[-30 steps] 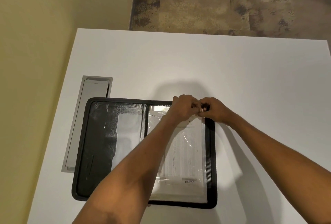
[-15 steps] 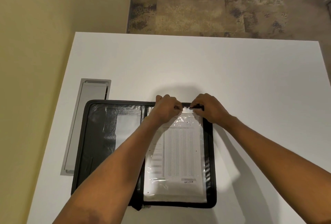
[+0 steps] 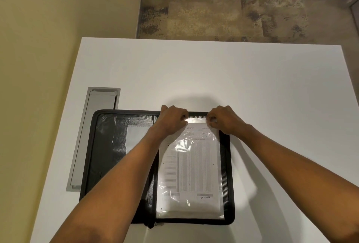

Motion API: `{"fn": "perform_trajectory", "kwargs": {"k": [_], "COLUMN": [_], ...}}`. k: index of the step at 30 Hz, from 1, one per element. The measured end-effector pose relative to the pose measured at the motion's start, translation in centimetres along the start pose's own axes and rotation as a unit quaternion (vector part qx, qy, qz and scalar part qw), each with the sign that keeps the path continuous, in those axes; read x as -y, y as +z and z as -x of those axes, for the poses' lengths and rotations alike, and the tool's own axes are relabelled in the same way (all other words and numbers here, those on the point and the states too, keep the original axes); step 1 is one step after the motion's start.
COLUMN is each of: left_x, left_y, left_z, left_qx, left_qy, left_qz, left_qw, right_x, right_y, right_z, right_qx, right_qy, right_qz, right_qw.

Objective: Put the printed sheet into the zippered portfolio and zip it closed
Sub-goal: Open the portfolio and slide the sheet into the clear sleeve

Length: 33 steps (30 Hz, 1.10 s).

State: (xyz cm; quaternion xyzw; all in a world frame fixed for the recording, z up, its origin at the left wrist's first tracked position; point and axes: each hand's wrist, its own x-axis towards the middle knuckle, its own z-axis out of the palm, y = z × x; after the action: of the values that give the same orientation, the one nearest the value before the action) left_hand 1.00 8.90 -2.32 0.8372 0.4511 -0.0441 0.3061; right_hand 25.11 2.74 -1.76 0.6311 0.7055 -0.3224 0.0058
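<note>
- Zippered portfolio (image 3: 101,155) lies opened flat on the white table (image 3: 194,71), spine running away from you, black zip border all round.
- Its left half shows dark pockets with a pale insert behind shiny plastic.
- Printed sheet (image 3: 194,169) sits in the right half, under a clear plastic sleeve (image 3: 196,121). It is upright to you, with columns of fine print and a label reading "ENTERED" near its bottom edge.
- The sheet's top edge is close under your fingers. Glare makes it hard to tell if it is fully inside the sleeve.
- Your left hand (image 3: 172,118) is at the far edge of the right half, near the spine. Fingers are curled, pinching the top of the clear plastic sleeve.
- Your right hand (image 3: 225,119) is at the same edge, nearer the outer corner. Fingers are curled, pinching the sleeve top too.
- There is a short gap between your two hands, and the sleeve edge shows in it.
- Both forearms reach across the portfolio; the left one covers part of the spine.
- A small dark tab (image 3: 150,224) hangs off the near edge at the spine. I can't tell if it is the zip pull.
- Grey cable hatch (image 3: 93,126) is set in the table just left of the portfolio, whose far left corner overlaps it.
- Mottled brown carpet (image 3: 233,15) lies beyond the table, with a yellow wall (image 3: 58,19) on the left.
</note>
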Motion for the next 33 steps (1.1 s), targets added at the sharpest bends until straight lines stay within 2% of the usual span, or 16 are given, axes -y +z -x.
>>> {"fn": "perform_trajectory", "kwargs": {"k": [8,15,22,28,33], "left_x": [3.4,4.0,3.7,3.3,3.1], "left_y": [-0.9,-0.9,-1.0,-1.5,-1.4], "left_z": [1.5,2.2,1.8,1.5,1.3], "left_qx": [-0.007,0.000,0.020,0.085,0.080], "left_qy": [0.018,0.040,0.018,0.004,0.000], "left_qz": [-0.110,-0.130,-0.138,-0.169,-0.170], "left_qw": [0.994,0.991,0.990,0.982,0.982], "right_x": [-1.0,-1.1,-0.5,-0.2,0.3], "right_y": [0.6,1.1,1.2,1.4,1.8], "right_z": [0.3,0.4,0.7,1.0,1.5], "right_qx": [-0.013,-0.017,-0.010,0.016,-0.010], "right_qy": [0.010,0.000,0.019,0.028,0.026], "right_qz": [0.001,0.028,0.048,0.073,0.117], "right_qw": [1.000,0.999,0.999,0.997,0.993]}}
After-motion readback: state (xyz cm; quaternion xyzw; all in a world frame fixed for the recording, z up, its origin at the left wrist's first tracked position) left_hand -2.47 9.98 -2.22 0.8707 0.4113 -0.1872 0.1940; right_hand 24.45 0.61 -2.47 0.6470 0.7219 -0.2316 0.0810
